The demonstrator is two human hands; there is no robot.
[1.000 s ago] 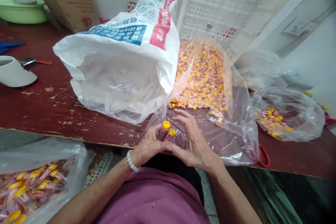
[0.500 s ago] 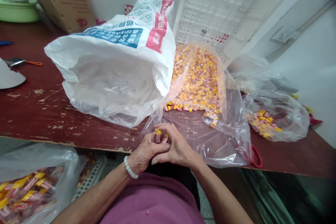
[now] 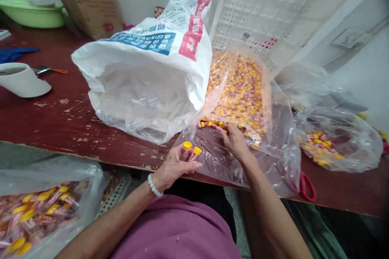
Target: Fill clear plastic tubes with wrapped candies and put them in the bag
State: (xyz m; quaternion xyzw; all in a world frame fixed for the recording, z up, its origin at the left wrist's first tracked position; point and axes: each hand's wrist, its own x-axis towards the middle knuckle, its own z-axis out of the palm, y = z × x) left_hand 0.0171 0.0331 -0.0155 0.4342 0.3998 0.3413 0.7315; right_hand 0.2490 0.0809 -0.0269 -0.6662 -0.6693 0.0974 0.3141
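Note:
My left hand is closed around two small tubes with yellow caps and red-and-white markings, their caps pointing up, over the front edge of the table. To its right, my right hand reaches to the near edge of a heap of small yellow-capped tubes. Its thumb and fingers close on the end of one yellow-capped tube, partly hidden by the fingertips. The heap lies in a clear plastic bag spread over the table.
A white printed sack gapes at left, thin clear pieces inside. Another clear bag of yellow-capped pieces sits right, near a red loop. Below left is an open bag of tubes. A white cup and green basin stand left.
My hands were together around the tubes; now they are apart. The right has moved away to the heap's near edge, while the left keeps the two tubes. The view has shifted slightly left.

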